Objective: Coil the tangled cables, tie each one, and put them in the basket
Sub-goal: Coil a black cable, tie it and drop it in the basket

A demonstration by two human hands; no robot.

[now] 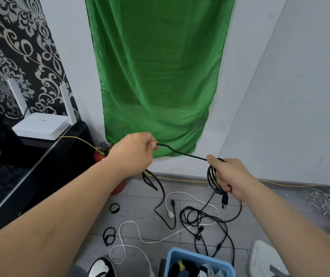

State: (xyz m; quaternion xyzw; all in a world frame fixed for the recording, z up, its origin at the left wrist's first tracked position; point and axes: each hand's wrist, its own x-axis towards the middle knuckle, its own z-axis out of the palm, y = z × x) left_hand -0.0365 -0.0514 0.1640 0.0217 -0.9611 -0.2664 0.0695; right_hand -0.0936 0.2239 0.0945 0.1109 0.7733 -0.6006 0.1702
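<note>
2 hands hold 1 black cable (182, 153) in the air above the floor (140, 198). The left hand (134, 150) pinches the cable with its curled fingers (151, 145), and from there the cable runs tight to the right hand (230, 176). The fingers of the right hand are closed around a coil (212, 176) of several loops, and the thumb lies on top of it. A plug (224, 200) hangs just below this hand. Under the left hand the loose part of the cable drops to the floor.

On the floor, between the 2 forearms, lie tangled black cables (198, 216), and a white cable (138, 232) crosses them. Small black ties (114, 208) lie on the tiles in 2 places, to the left of the cables.

The blue basket (169, 260) stands at the near edge of the floor, close to the person. Inside it there is a black bundle (188, 266) with a yellow tie and, beside it, a white bundle (206, 270).

A yellow wire (280, 183) runs along the line where the floor meets the wall. A green cloth (156, 76) hangs on that wall. At the left, a white router (40, 125) with 2 antennas stands on a black cabinet (46, 166). A red object (118, 187) at the foot of the cabinet is mostly hidden by the left forearm.
</note>
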